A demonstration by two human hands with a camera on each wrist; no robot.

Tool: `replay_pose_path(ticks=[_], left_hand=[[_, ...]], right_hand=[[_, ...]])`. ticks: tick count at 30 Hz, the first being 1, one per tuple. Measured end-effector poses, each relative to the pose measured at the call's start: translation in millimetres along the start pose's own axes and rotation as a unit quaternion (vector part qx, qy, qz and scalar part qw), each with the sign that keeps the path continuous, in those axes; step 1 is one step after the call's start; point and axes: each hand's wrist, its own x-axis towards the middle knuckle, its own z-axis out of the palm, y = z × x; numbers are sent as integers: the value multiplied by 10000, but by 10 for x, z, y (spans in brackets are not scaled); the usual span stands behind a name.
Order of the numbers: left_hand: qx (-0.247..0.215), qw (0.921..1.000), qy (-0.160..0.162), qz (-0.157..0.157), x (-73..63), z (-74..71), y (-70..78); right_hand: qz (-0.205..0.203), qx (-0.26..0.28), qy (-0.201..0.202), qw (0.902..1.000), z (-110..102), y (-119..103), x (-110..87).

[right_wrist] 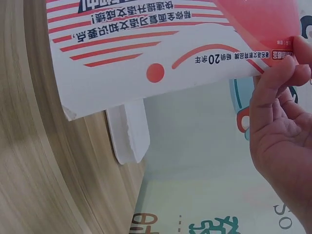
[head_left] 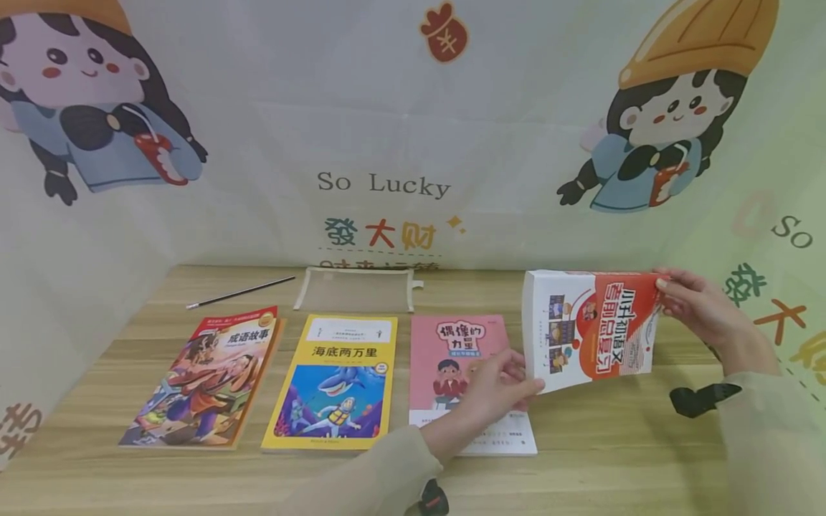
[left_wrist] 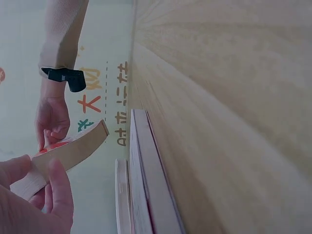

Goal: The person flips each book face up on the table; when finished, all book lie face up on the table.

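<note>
Both hands hold a thick red-and-white paperback book [head_left: 619, 326] above the right part of the table, its cover turned sideways and tilted. My right hand [head_left: 700, 312] pinches a far right corner between thumb and fingers. In the right wrist view, that right hand [right_wrist: 282, 112] grips the edge of the book's red-striped cover [right_wrist: 156, 73]. My left hand [head_left: 493, 390] holds the near left corner, over a pink-and-white book [head_left: 429, 365] on the table. The left wrist view shows the left hand [left_wrist: 39, 200] with thumb and fingers on the page block [left_wrist: 73, 151].
Left of the pink book lie a yellow book [head_left: 332, 383] and a book with a red top [head_left: 206, 380]. Behind them are a pencil [head_left: 241, 292] and a mesh pouch [head_left: 355, 288]. A white object [right_wrist: 127, 131] shows beyond the held book. A printed cloth [head_left: 387, 129] hangs behind the table.
</note>
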Motion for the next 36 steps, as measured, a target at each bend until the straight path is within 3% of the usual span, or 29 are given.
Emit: replay_pose_path(ticks=[3,6,10,12,16,18,21,27,36], left_hand=[[276,9995,148,107,11,10,6],[545,9980,282,162,13,21,21],[834,9961,266,46,-7,83,20],[786,9967,202,-101,-21,141,3],[209,9985,74,-503,-53,286,-41],[-22,9977,65,-671,-70,366,-60],[-216,9968,73,-762,-92,477,-96],[-515,9942,98,-936,-128,637,-179],[-892,9886,221,-1195,-184,742,-214]], right_hand=[[96,-168,143,9997,-15,-9,-10],[255,-683,430,9964,-18,-13,-16],[572,-1727,786,9802,-38,7,5],[711,-2188,828,9696,-167,97,75],[900,-2808,934,9510,-525,377,277],[1009,-3040,992,9421,-596,450,336],[1169,-3424,836,9285,-509,401,328],[1312,-3866,286,9124,-107,186,206],[1393,-3867,43,9116,-19,268,202]])
